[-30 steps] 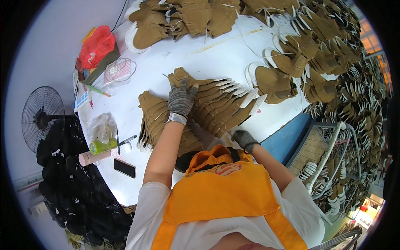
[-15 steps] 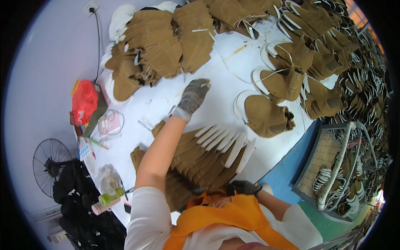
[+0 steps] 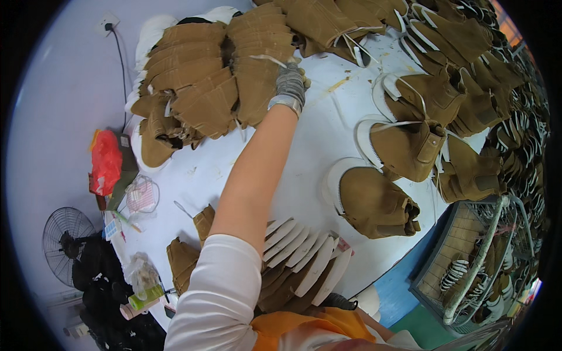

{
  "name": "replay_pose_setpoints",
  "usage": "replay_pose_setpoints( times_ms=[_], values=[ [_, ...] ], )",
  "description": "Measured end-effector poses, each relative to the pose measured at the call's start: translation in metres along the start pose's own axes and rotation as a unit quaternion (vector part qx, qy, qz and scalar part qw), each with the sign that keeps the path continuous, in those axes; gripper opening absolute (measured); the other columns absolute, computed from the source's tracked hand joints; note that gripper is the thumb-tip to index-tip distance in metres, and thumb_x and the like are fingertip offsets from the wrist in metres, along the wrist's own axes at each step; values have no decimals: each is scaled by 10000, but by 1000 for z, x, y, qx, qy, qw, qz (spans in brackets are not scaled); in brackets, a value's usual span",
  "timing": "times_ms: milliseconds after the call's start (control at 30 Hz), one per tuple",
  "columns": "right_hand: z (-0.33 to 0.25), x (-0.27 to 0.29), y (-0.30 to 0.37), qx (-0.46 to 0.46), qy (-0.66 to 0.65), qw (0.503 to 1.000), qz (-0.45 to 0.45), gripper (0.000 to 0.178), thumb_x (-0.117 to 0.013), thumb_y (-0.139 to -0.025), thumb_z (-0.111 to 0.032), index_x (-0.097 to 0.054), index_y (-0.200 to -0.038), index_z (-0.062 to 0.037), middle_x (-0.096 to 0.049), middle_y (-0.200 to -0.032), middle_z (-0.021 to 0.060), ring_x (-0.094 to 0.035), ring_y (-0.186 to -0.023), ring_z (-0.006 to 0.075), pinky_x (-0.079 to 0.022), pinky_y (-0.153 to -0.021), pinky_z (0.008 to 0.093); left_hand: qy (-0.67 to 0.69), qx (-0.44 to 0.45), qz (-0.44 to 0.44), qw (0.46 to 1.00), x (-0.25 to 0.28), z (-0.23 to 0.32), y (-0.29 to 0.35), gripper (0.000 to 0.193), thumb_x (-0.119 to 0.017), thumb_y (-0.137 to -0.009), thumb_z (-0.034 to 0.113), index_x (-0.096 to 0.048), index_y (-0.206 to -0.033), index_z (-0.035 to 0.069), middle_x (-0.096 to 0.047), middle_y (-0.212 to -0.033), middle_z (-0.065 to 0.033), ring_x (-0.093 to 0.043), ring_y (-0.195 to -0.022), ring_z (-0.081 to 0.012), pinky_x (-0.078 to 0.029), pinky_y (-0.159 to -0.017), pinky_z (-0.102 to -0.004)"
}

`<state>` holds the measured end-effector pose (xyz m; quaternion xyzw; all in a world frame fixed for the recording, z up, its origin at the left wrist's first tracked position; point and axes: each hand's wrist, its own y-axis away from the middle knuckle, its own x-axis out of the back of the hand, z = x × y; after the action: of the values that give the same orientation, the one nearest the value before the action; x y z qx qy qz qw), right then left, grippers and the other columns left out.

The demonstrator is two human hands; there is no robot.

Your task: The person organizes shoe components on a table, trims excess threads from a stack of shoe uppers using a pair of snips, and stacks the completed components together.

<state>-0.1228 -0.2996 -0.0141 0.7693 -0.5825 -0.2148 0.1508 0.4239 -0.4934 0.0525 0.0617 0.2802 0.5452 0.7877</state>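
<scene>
My left hand (image 3: 291, 83), in a grey glove, reaches far across the white table (image 3: 313, 126). Its fingers are curled round a white cord (image 3: 268, 58), whose loose end sticks out over a stack of brown shoe uppers (image 3: 256, 76). Close to my body, my right hand (image 3: 339, 301) wears a dark glove and sits beside a fanned stack of brown uppers with white edges (image 3: 304, 257). Its fingers are mostly hidden. Brown shoe uppers with white rims (image 3: 377, 199) stand on the table's right side.
More uppers (image 3: 187, 52) are piled at the back left. A red plastic bag (image 3: 106, 161), a bagged green roll (image 3: 146, 297) and a fan (image 3: 65, 237) are on the left. A wire cart (image 3: 456, 240) holding shoes stands at the right.
My left hand has moved forward to the back stack and closed on the white cord. My body has leaned in, and my right hand is now more covered.
</scene>
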Motion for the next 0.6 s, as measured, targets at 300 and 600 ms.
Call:
replay_pose_setpoints(
  times_ms=[300,600],
  values=[
    [47,-20,-28,43,-62,997,8,363,-560,-886,-50,-547,-1246,-3,-603,-1216,137,-564,-1125,248,-427,-976,355,-693,-537,11,482,271,182,188,265,-494,-967,225,-605,-1089,18,-630,-1033,-175,-596,-912,-346,-488,-818,-397],
    [55,-27,-34,-106,-341,934,-11,349,-536,-926,-27,-512,-1273,1,-613,-1162,119,-579,-1045,211,-474,-930,334,-548,-295,348,701,569,327,380,312,-464,-978,272,-613,-1188,94,-664,-1083,-111,-616,-992,-231,-465,-854,-312]
  ],
)
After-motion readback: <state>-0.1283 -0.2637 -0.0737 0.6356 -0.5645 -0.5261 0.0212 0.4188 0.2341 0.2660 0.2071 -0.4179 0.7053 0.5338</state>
